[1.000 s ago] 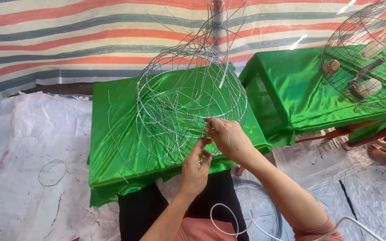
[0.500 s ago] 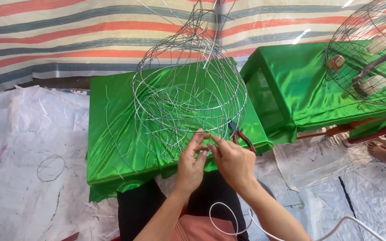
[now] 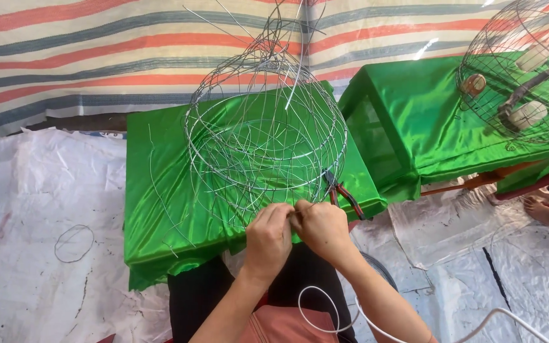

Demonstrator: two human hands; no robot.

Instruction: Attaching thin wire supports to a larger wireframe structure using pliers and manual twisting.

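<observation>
Both hands, left hand point(image 3: 268, 234) and right hand point(image 3: 321, 230), pinching the light, springy wire basket frame point(image 3: 265, 136) at its near rim.

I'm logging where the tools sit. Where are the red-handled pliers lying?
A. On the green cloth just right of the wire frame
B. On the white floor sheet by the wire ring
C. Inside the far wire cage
A: the pliers lie on the green cloth, beside the wire frame.

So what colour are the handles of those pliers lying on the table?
Red and black, seen in the head view: the pliers lie on the green cloth.
</observation>
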